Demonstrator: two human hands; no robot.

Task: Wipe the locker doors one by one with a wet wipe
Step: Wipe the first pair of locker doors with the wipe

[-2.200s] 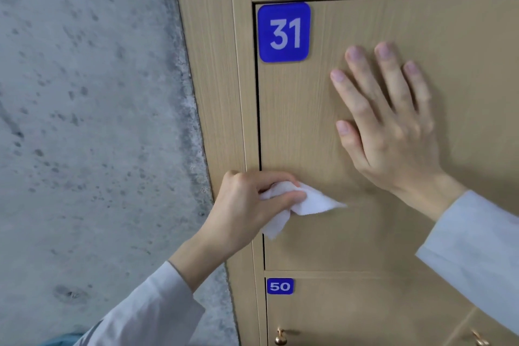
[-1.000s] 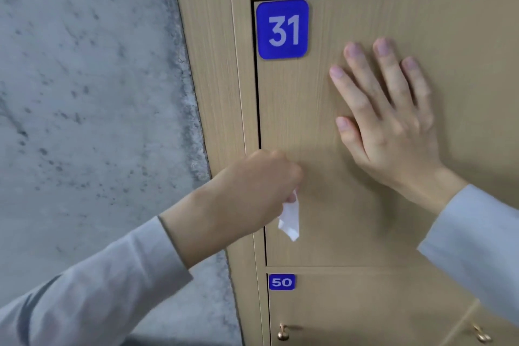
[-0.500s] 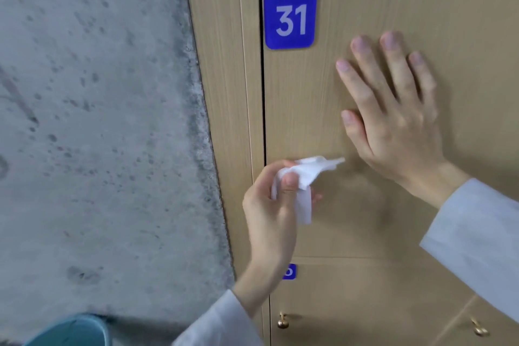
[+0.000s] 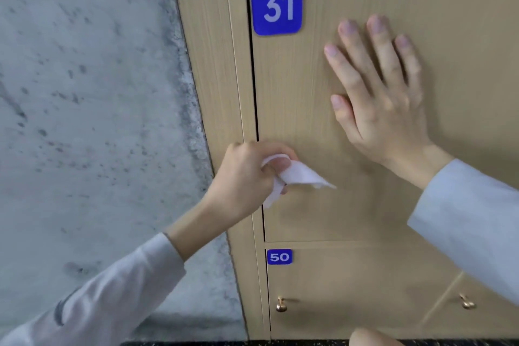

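A light wooden locker door (image 4: 351, 219) with a blue plate marked 31 (image 4: 276, 3) fills the right of the head view. My left hand (image 4: 247, 180) grips a crumpled white wet wipe (image 4: 297, 175) against the door's left edge, about halfway down. A loose corner of the wipe sticks out to the right. My right hand (image 4: 379, 98) presses flat on the door with straight spread fingers, right of the plate.
Below is a second door (image 4: 351, 289) with a small blue plate marked 50 (image 4: 279, 256) and a brass knob (image 4: 280, 305); another brass knob (image 4: 466, 302) sits further right. A rough grey concrete wall (image 4: 92, 121) borders the locker frame (image 4: 219, 64) on the left.
My left hand swung from upright with the wipe raised back down onto the door's left edge, its forearm now coming in from the lower left. My right hand stayed flat on the door.
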